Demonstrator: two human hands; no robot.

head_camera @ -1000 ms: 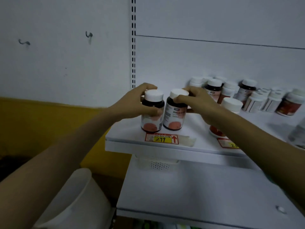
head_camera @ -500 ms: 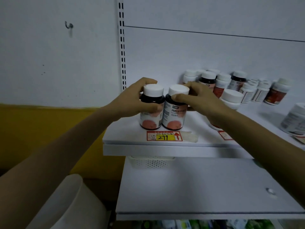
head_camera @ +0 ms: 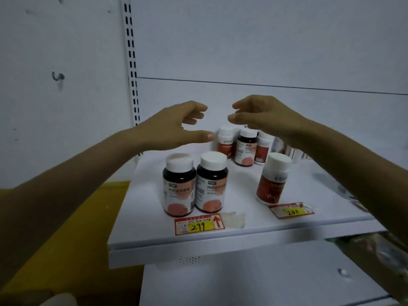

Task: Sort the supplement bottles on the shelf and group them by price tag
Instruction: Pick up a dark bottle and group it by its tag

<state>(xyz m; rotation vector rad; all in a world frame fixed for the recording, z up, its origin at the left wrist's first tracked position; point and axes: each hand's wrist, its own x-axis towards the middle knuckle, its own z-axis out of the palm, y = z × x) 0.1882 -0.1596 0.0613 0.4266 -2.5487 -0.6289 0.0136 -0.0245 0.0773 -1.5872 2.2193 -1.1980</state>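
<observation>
1. Both hands have lifted off the 2 dark bottles [head_camera: 179, 186] gripped 0.5 s earlier. Left hand [head_camera: 176, 127] and right hand [head_camera: 265, 115] now hover above them, fingers loosely spread, holding nothing.
2. Dark bottles: upright, side by side, touching or nearly so, just behind the 299 tag [head_camera: 199, 226]; judged to be placed there as that price group.
3. Red bottle [head_camera: 273, 180]: upright, alone just behind the 200 tag [head_camera: 291, 210], apart from the pair; probably another group.
4. Back cluster [head_camera: 246, 146]: mixed bottles near the rear panel, apparently unsorted.
5. Surface: white shelf [head_camera: 242, 237], with a lower shelf [head_camera: 265, 279] beneath.
6. Room: slotted upright [head_camera: 132, 62], white wall with hook [head_camera: 58, 77], yellow band [head_camera: 66, 228].
</observation>
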